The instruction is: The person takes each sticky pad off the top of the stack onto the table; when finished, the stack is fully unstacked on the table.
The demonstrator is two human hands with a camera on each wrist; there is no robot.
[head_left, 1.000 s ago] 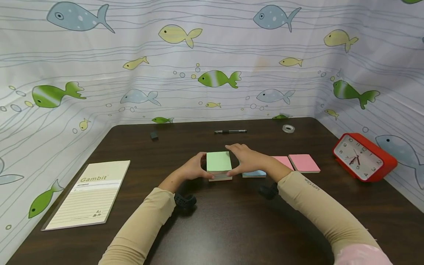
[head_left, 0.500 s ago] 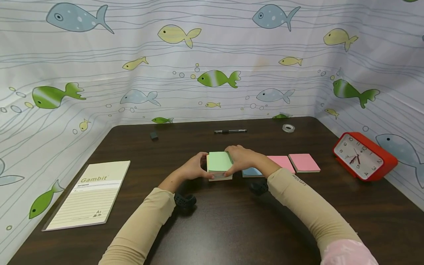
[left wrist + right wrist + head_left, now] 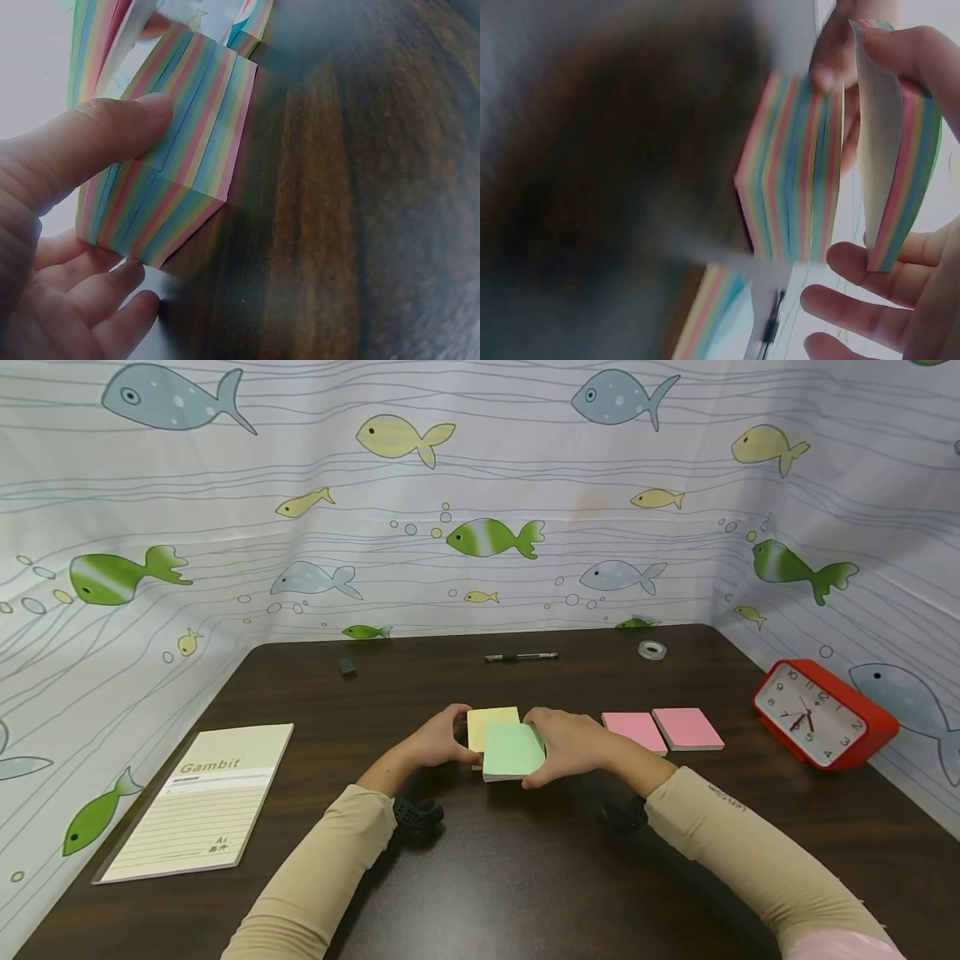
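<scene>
My right hand pinches a green-topped sticky note pad between thumb and fingers. In the right wrist view that pad is apart from the stack, its edge striped pink, yellow, blue and green. A stack of sticky note pads, yellow on top, stands on the table just left of it. Thumb and fingers of my left hand grip this stack from its left side. Layered colour bands run along the stack's sides in the left wrist view. The green pad partly hides the stack in the head view.
Two pink sticky note pads lie to the right, and a blue-topped pad shows in the right wrist view. A red clock stands far right. A notebook lies left; behind are a pen, a tape roll and a small dark block.
My right hand has closed on the green pad and drawn it off the stack, toward me and right, uncovering a yellow top. My left hand has stayed at the stack.
</scene>
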